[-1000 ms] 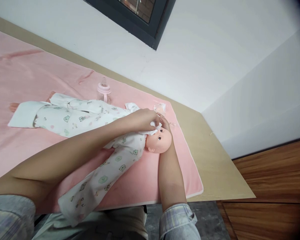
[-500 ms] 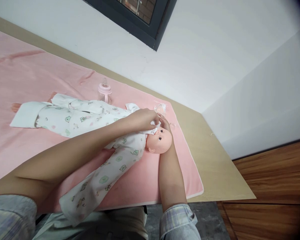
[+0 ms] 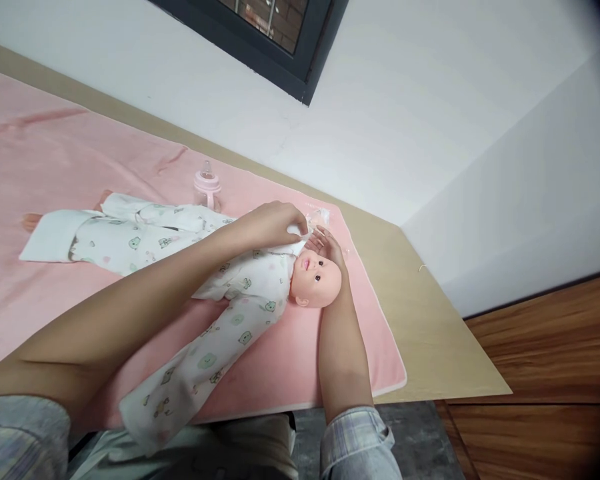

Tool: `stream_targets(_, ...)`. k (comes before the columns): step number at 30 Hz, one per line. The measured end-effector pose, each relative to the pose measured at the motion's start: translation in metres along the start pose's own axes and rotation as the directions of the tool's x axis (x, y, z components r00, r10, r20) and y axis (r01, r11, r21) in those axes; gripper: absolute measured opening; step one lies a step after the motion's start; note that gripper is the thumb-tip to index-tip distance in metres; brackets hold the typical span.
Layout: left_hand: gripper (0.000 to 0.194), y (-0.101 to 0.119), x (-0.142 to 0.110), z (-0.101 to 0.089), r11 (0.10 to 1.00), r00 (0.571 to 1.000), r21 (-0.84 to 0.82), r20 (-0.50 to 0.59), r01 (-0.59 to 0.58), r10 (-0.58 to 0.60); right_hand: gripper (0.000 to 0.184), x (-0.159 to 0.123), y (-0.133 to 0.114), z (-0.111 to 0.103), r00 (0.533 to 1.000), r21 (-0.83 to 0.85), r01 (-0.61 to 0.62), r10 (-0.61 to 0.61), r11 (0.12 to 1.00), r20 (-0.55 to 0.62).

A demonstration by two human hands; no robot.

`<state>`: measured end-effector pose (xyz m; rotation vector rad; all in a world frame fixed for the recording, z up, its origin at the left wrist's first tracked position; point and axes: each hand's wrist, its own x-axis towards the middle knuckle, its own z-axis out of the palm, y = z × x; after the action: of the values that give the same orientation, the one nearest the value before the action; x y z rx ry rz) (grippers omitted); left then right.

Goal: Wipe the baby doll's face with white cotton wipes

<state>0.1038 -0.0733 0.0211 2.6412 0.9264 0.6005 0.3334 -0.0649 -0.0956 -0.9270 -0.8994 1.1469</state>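
A baby doll [image 3: 316, 279] lies on its back in a white outfit [image 3: 240, 283] with small green and pink prints, its head to the right. My left hand [image 3: 280, 223] is over the doll's upper chest, thumb and fingers pinched on a thin white cloth [image 3: 299, 244] by its chin. Whether that cloth is loose or part of the outfit, I cannot tell. My right hand [image 3: 330, 247] is at the far side of the doll's head, fingers apart and slightly curved, the forearm passing beside the crown. One long sleeve hangs over the table's front edge.
A pink-capped baby bottle [image 3: 207, 187] stands behind the doll. A clear plastic item [image 3: 319, 217] lies beyond my hands on the pink blanket [image 3: 360, 347], which covers much of the tan table [image 3: 430, 333]. The wall [image 3: 370, 133] rises behind.
My left hand has drawn back from the doll's face with the white cloth, uncovering its mouth. My right hand's fingers have spread apart from my left hand.
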Motion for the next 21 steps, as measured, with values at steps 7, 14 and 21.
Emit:
stream_targets(7,0.029,-0.005,0.001,-0.003,0.999,0.999,0.004,-0.002,0.033,-0.033,0.03,0.01,-0.049,-0.011,0.979,-0.121,0.066,-0.041,0.99,0.201)
stream_targets(14,0.031,-0.007,0.003,-0.003,0.999,0.999,-0.023,-0.032,0.032,-0.032,0.033,-0.02,-0.101,0.036,0.838,-0.392,0.22,0.032,0.893,0.545)
stream_targets(21,0.041,-0.014,0.003,-0.001,0.997,0.993,-0.077,-0.116,0.029,-0.038,0.025,-0.035,-0.115,0.061,0.816,-0.617,0.347,0.096,0.707,0.57)
